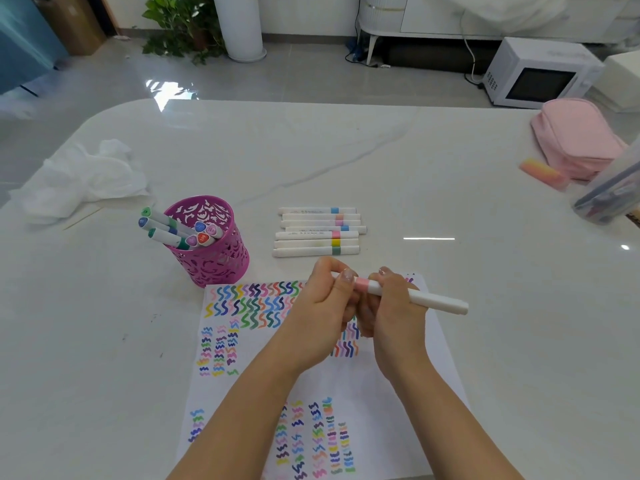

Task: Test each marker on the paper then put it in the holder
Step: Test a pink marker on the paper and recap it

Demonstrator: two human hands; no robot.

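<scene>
Sweeping from the left: the magenta holder stands on the table, just off the paper's far-left corner, with several capped markers already leaning in it; a row of white markers lies to its right, each with its long axis running left to right, beyond the hands; next comes the left hand, fingers curled shut around the cap end of a pink-banded marker; whether the cap is seated or part-way off cannot be told; the right hand is closed around the barrel just beside it, the two hands nearly touching above the paper's upper edge; the marker's long axis runs from the left hand out to the right and slightly toward the person, its free end past the right hand. Judging by this, the holder lies to the left, nearer the left hand, so a drop-in would mean carrying the marker leftward and tipping it upright.
</scene>
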